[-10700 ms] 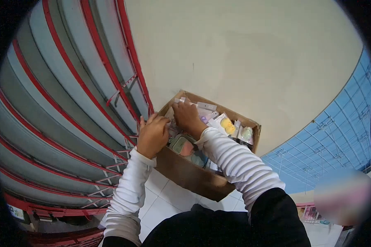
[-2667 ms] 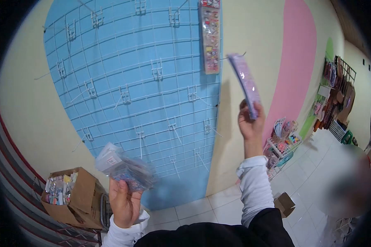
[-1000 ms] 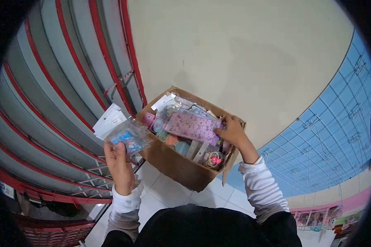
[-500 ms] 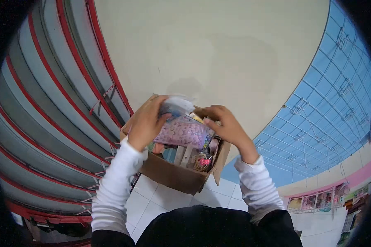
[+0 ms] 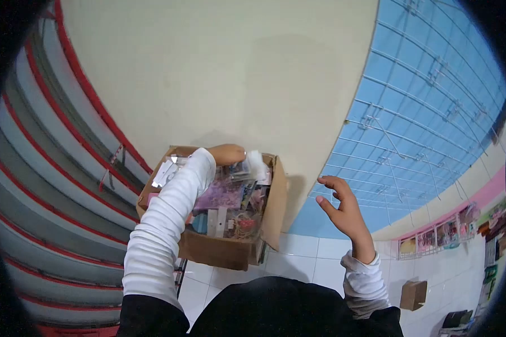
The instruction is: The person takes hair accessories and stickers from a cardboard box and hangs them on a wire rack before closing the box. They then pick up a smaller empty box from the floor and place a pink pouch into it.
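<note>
My left hand (image 5: pixel 229 154) is inside the open cardboard box (image 5: pixel 213 251), near its back wall. Its fingers are curled at a clear plastic packet (image 5: pixel 240 169), partly hidden by the hand. A white, soft-looking bundle (image 5: pixel 257 164) lies just right of those fingers. Beneath is a purple patterned pack (image 5: pixel 219 194). White narrow boxes (image 5: pixel 216 222) and a bag with tan cord and a red piece (image 5: pixel 245 223) fill the front of the box. My right hand (image 5: pixel 343 210) is outside the box to the right, fingers apart and holding nothing.
Grey shelves with red edges (image 5: pixel 67 224) rise on the left. A wire grid with hooks (image 5: pixel 399 129) hangs on the blue wall at right. A small brown carton (image 5: pixel 414 295) stands on the white tiled floor (image 5: pixel 298 253). A rack of packets (image 5: pixel 438 236) is farther right.
My right hand has left the box and moved right and down, opening. My left hand has shifted across the back of the box. The view has turned to the right.
</note>
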The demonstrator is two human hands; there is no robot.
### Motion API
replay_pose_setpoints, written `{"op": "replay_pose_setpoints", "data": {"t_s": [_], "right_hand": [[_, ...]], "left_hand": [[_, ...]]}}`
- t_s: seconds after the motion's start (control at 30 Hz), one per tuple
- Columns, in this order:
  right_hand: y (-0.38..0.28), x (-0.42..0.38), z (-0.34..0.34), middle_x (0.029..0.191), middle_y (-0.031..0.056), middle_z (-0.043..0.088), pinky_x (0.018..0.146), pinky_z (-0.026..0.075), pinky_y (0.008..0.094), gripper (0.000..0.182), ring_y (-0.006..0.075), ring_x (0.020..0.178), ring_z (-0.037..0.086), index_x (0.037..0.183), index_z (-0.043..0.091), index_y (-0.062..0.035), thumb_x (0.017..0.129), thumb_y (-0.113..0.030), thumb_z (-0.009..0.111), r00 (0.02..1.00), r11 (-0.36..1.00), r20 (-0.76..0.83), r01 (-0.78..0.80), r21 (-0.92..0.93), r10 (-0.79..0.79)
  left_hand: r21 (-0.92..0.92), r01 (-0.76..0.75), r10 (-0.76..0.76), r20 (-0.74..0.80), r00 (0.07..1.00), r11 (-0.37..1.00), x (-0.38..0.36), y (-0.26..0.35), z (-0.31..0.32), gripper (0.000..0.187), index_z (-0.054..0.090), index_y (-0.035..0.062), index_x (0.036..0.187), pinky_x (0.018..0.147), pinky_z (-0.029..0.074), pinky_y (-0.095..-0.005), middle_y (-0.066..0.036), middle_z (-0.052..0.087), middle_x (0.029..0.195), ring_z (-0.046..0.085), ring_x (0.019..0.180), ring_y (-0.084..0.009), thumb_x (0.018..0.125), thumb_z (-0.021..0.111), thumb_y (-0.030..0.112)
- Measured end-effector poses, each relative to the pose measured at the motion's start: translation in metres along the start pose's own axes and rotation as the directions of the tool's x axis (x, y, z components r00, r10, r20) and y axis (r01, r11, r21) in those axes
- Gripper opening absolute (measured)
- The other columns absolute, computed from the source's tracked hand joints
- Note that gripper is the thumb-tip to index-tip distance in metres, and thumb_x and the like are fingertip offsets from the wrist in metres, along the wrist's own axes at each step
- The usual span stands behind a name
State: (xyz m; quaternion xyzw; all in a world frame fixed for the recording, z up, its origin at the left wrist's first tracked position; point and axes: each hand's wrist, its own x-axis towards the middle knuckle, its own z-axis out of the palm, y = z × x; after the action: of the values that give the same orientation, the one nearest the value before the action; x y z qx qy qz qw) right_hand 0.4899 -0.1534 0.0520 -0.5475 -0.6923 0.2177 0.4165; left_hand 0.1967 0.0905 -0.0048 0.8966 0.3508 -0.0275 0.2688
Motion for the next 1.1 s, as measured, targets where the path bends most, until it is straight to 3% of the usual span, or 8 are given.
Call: {"op": "replay_pose_setpoints", "data": {"t_s": [0.17, 0.33, 0.47, 0.63, 0.87, 0.93, 1.07, 1.1], "right_hand": [[0.015, -0.021, -0.019, 0.113, 0.0139, 0.052, 0.091, 0.040, 0.0357, 0.034, 0.0291, 0.106, 0.050, 0.110, 0.053, -0.0050, 0.078, -0.013, 0.062, 0.998, 0.999, -0.044, -0.050, -0.004, 0.050], [0.022, -0.034, -0.031, 0.113, 0.0140, 0.052, 0.090, 0.040, 0.0350, 0.033, 0.0290, 0.106, 0.050, 0.109, 0.054, -0.0052, 0.078, -0.013, 0.062, 0.994, 0.996, -0.074, -0.082, 0.031, 0.084], [0.028, -0.038, -0.031, 0.120, 0.0068, 0.048, 0.088, 0.040, 0.0427, 0.034, 0.0243, 0.111, 0.047, 0.112, 0.052, -0.0119, 0.080, -0.015, 0.062, 0.993, 0.993, -0.016, -0.119, 0.013, 0.119], [0.032, -0.043, -0.031, 0.120, 0.0067, 0.048, 0.088, 0.040, 0.0427, 0.034, 0.0239, 0.111, 0.047, 0.112, 0.053, -0.0122, 0.080, -0.015, 0.062, 0.993, 0.993, 0.000, -0.115, 0.028, 0.116], [0.026, -0.054, -0.050, 0.114, 0.0115, 0.051, 0.083, 0.042, 0.0353, 0.034, 0.0269, 0.102, 0.051, 0.111, 0.053, -0.0082, 0.079, -0.015, 0.063, 0.990, 0.992, -0.064, -0.128, 0.021, 0.129], [0.022, -0.062, -0.066, 0.113, 0.0113, 0.052, 0.083, 0.043, 0.0349, 0.034, 0.0268, 0.101, 0.051, 0.110, 0.054, -0.0074, 0.078, -0.015, 0.063, 0.984, 0.991, -0.120, -0.133, -0.009, 0.131], [-0.005, -0.084, -0.126, 0.108, 0.0110, 0.056, 0.083, 0.044, 0.0331, 0.035, 0.0245, 0.098, 0.054, 0.111, 0.054, -0.0052, 0.080, -0.015, 0.063, 0.994, 0.999, -0.093, -0.052, -0.017, 0.050], [-0.016, -0.092, -0.146, 0.107, 0.0110, 0.057, 0.084, 0.044, 0.0326, 0.035, 0.0236, 0.098, 0.055, 0.112, 0.054, -0.0046, 0.080, -0.015, 0.063, 0.999, 0.999, -0.033, -0.037, 0.033, 0.038]], "left_hand": [[0.352, 0.209, -0.117, -0.266, 0.957, 0.912, -0.020, 0.065, 0.002, 0.031, 0.059, 0.0094, 0.103, 0.083, 0.041, -0.0457, -0.015, 0.058, 0.098, 0.055, 0.095, -0.0323, 0.081, 0.047, 0.027], [0.570, 0.101, 0.142, -0.367, 0.919, 0.815, -0.046, 0.078, 0.029, 0.032, 0.059, 0.0147, 0.109, 0.082, 0.041, -0.0430, -0.010, 0.056, 0.106, 0.049, 0.103, -0.0273, 0.081, 0.053, 0.029], [0.573, 0.193, 0.011, -0.333, 0.943, 0.797, -0.052, 0.066, 0.034, 0.032, 0.057, 0.0142, 0.112, 0.085, 0.039, -0.0410, -0.009, 0.053, 0.110, 0.045, 0.107, -0.0277, 0.083, 0.051, 0.026], [0.242, 0.046, 0.012, -0.232, 0.973, 0.969, -0.047, 0.025, 0.048, 0.036, 0.049, 0.0111, 0.123, 0.095, 0.032, -0.0422, -0.013, 0.046, 0.125, 0.042, 0.114, -0.0304, 0.088, 0.045, 0.020], [0.355, 0.000, 0.028, -0.073, 0.997, 0.935, -0.039, 0.028, 0.051, 0.039, 0.045, 0.0052, 0.125, 0.096, 0.030, -0.0455, -0.015, 0.042, 0.130, 0.036, 0.120, -0.0336, 0.090, 0.038, 0.022], [0.579, -0.001, -0.065, 0.093, 0.994, 0.815, -0.036, 0.025, 0.047, 0.042, 0.044, 0.0053, 0.125, 0.098, 0.029, -0.0470, -0.013, 0.042, 0.131, 0.033, 0.123, -0.0338, 0.089, 0.036, 0.024], [0.585, 0.056, -0.020, -0.067, 0.998, 0.809, -0.043, 0.008, 0.053, 0.047, 0.044, 0.0108, 0.127, 0.103, 0.025, -0.0446, -0.014, 0.040, 0.132, 0.034, 0.123, -0.0333, 0.085, 0.038, 0.031], [0.368, 0.319, -0.232, -0.263, 0.937, 0.873, -0.051, 0.036, 0.047, 0.049, 0.044, 0.0112, 0.126, 0.101, 0.028, -0.0441, -0.018, 0.043, 0.128, 0.037, 0.120, -0.0356, 0.082, 0.042, 0.034]]}}
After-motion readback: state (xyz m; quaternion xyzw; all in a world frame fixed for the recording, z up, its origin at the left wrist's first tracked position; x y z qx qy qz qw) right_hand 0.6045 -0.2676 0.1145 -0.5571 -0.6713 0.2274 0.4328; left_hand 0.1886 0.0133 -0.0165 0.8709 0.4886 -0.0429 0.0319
